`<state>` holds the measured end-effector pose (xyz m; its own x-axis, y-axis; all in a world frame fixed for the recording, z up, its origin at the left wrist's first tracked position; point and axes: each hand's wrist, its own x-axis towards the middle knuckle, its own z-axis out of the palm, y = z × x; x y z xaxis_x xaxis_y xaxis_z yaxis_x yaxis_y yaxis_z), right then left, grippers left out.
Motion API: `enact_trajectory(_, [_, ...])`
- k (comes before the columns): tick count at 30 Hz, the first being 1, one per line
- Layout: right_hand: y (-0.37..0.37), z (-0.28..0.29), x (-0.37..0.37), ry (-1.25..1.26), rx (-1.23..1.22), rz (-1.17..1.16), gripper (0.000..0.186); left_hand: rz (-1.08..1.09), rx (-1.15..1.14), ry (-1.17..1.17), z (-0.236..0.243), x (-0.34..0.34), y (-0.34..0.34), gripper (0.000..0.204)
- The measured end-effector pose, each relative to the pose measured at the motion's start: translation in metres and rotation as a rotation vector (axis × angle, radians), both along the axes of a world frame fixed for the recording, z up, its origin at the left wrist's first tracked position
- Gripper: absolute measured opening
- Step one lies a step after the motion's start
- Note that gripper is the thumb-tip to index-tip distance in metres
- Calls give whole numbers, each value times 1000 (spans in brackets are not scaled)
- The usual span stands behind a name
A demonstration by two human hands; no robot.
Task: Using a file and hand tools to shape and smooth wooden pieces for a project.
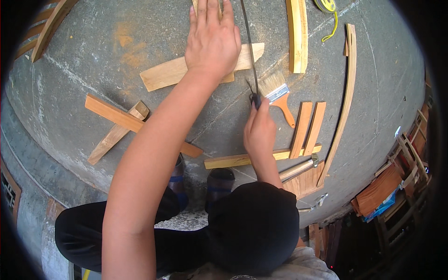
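My left hand (212, 46) lies with stretched fingers on a narrow upright wooden piece (195, 5), over a pale plank (163, 73) lying crosswise beneath it. My right hand (259, 128) is closed round the black handle of a long, thin dark tool (247, 35), its shaft extending forward just right of my left hand. A wide paintbrush (282, 100) with an orange handle lies beside my right hand. Two short slats (308, 126) rest across a yellowish batten (226, 162) to the right and below. Two crossed wooden pieces (114, 114) lie at the left.
A yellow tape measure (324, 5), a thick batten (296, 35), a long thin strip (346, 93) and a hammer (313, 160) lie on the concrete floor (382, 60). A slatted wooden frame (51, 23) is at the upper left; stacked scrap wood (378, 191) at the right. My knees occupy the bottom.
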<state>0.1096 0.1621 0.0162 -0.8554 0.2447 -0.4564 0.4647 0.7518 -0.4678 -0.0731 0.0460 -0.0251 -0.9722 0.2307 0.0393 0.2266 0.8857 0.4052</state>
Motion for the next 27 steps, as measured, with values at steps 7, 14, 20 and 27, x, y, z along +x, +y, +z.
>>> enact_trajectory(7, [-4, -5, -35, 12, 14, 28, 33, 0, -7, 1, -1, -1, 0, 56])
enact_trajectory(14, [-1, -7, -2, 56, -16, -31, 18, 7, -20, -16, -1, 0, 0, 56])
enact_trajectory(20, [-8, -11, -29, 70, -10, -13, 23, 4, -5, -21, -2, -1, 0, 56])
enact_trajectory(27, [-9, -6, -32, 47, 25, -11, 18, 8, 29, 8, -1, 0, -2, 55])
